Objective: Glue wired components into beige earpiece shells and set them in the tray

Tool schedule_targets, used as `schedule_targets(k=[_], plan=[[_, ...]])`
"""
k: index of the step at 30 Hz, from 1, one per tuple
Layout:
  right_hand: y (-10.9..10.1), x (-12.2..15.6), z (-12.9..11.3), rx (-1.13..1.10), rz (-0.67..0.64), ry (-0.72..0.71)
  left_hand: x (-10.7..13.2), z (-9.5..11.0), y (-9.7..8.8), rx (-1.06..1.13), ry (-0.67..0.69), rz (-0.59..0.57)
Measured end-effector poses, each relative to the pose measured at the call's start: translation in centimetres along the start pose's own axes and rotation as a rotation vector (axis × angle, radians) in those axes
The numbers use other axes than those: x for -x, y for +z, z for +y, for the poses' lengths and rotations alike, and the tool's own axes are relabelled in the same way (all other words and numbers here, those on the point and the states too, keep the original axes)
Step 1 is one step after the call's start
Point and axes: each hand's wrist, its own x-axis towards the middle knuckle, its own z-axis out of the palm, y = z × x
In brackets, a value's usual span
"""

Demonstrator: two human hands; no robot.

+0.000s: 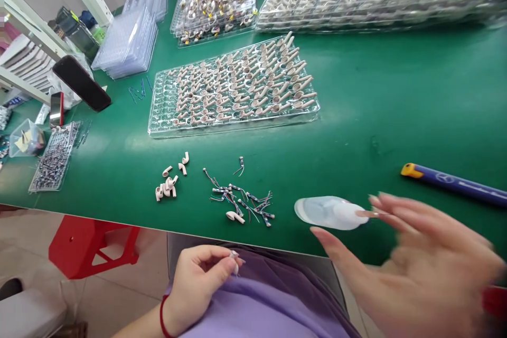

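Note:
My left hand (204, 277) is closed at the table's front edge, pinching a small white earbud shell (234, 260) between thumb and fingertips. My right hand (420, 259), smeared by motion, has its thumb and fingers spread apart beside a translucent squeeze bottle (328, 212). This bottle lies on its side, its narrow brownish tip near my fingers; I cannot tell whether they touch it. Between the hands lie several small circuit boards with thin wires (253, 200) and a loose white earbud shell (235, 216). More loose shells (168, 187) form a small group to the left.
A clear tray (158, 116) with rows of shells sits mid-table. Behind it are a tray of earbud parts (216, 5) and large stacked trays (376, 0). A blue utility knife (455, 182) lies at right. Left are a phone (81, 83), empty trays (124, 42) and a parts tray (55, 158).

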Motion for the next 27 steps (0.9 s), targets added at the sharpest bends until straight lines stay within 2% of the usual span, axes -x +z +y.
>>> schedule_targets(k=[1, 2, 4, 5, 7, 12, 27], plan=[[0.2, 0.6, -0.5, 0.043, 0.099, -0.039, -0.2, -0.4, 0.2, 0.096, -0.091, -0.012], [0.4, 1.3, -1.1, 0.056, 0.095, -0.119, -0.4, -0.7, 0.4, 0.179, -0.149, -0.022], [1.2, 2.4, -2.2, -0.019, -0.226, -0.238, -0.9, -1.3, 0.8, 0.295, -0.2, -0.031], [1.6, 2.8, -2.6, -0.04, -0.322, -0.258, -1.1, -1.5, 1.0, 0.336, -0.211, -0.033], [2.5, 3.1, -3.2, -0.057, -0.401, -0.247, -1.4, -1.8, 1.2, 0.387, -0.228, -0.041], [3.5, 2.7, -3.5, -0.015, -0.426, -0.255, -1.6, -2.0, 1.4, 0.404, -0.256, -0.028], [3.5, 2.9, -3.4, -0.013, -0.443, -0.207, -1.6, -1.9, 1.9, 0.339, -0.235, 0.012]])
